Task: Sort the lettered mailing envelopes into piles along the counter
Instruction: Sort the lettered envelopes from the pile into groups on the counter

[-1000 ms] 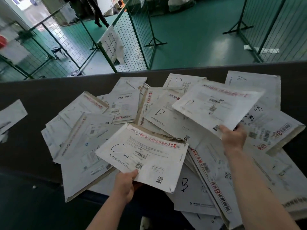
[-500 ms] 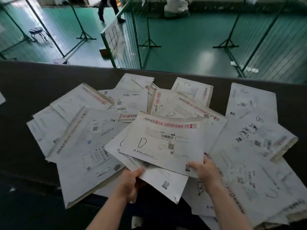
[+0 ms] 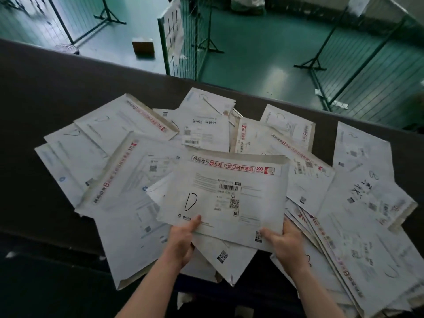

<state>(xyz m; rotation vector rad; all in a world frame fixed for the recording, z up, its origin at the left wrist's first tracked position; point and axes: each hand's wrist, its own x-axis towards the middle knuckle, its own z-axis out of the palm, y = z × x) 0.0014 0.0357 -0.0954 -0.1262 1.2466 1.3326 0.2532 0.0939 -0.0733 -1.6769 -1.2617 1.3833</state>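
A white mailing envelope marked D (image 3: 229, 198) lies on top of another envelope (image 3: 220, 253), the one marked C a moment ago, its letter now covered. My left hand (image 3: 181, 239) grips the near left edge of this pair, thumb on top of the D envelope. My right hand (image 3: 284, 246) grips the D envelope's near right corner. Both are held above a spread of several white lettered envelopes (image 3: 128, 180) on the dark counter (image 3: 46, 95).
More envelopes fan out to the right (image 3: 367, 203) and hang over the counter's near edge. Beyond the counter's far edge lie a green floor, wire mesh fence panels (image 3: 183, 37) and a small cardboard box (image 3: 142, 45).
My right hand brought the D envelope from the right and laid it over the C envelope in my left hand. Both hands now hold the stack. The camera turned left.
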